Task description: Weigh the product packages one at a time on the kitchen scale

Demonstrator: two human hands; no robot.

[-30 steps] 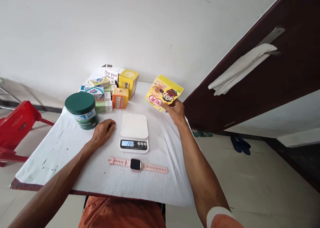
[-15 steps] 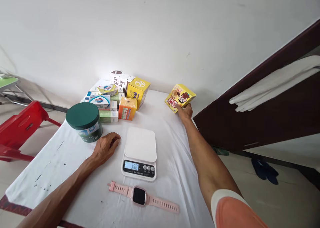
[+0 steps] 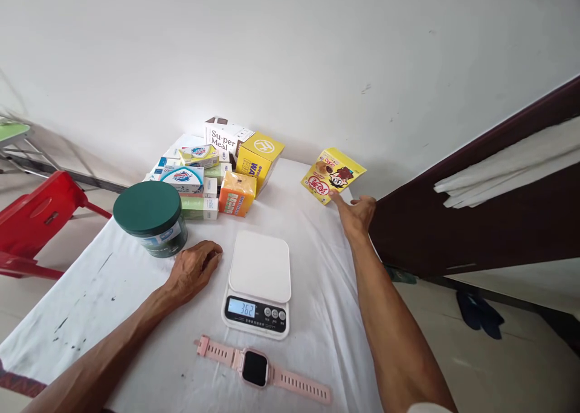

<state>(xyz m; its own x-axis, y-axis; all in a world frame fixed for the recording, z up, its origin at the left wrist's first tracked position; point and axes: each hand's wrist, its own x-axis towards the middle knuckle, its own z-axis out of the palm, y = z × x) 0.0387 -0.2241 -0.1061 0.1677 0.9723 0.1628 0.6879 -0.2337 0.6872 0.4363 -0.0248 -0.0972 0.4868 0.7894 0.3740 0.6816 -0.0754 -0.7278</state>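
Note:
Fingers apart, my right hand is at the lower right corner of a yellow snack box, its thumb near or against the printed face. The box stands at the table's back right, by the wall. My left hand rests on the white cloth with its fingers curled, between a green-lidded tub and a white kitchen scale; whether anything is under its fingers is hidden. Nothing lies on the scale's plate, and its display reads 362. A pink-strapped watch lies in front of the scale.
Behind the tub are stacked soap boxes, an orange pack, a yellow carton and a white Super Meal box. A red chair stands left of the table; a dark door is at the right.
My right hand's fingers have spread and come away from the yellow box's side. The scale's display has changed from 352 to 362. The view has shifted slightly.

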